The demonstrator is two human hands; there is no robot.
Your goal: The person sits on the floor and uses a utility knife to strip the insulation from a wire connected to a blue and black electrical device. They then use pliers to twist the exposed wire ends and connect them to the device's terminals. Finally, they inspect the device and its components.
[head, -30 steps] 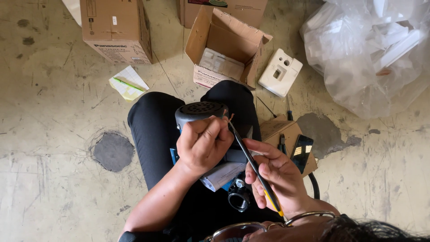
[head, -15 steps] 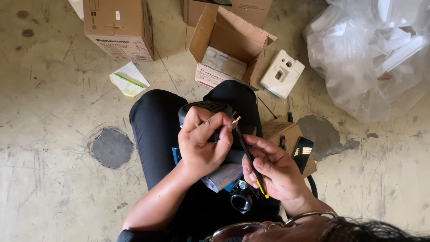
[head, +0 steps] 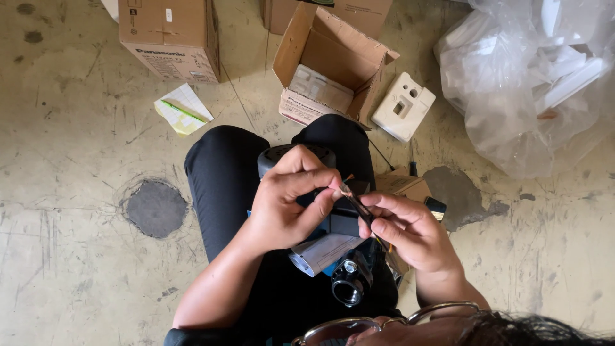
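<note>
Pinching the stripped cable end (head: 346,188) at frame centre, the left hand (head: 288,205) has come off the black pump (head: 301,157) while the right hand (head: 410,232) grips the cable lower down.

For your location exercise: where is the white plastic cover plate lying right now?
In the head view, the white cover plate lies on the concrete floor, upper right, between the open cardboard box and the plastic bag.

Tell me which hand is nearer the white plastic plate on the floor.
Right. The right hand lies below the white plastic plate; the left hand sits farther off, below and to the plate's left.
</note>
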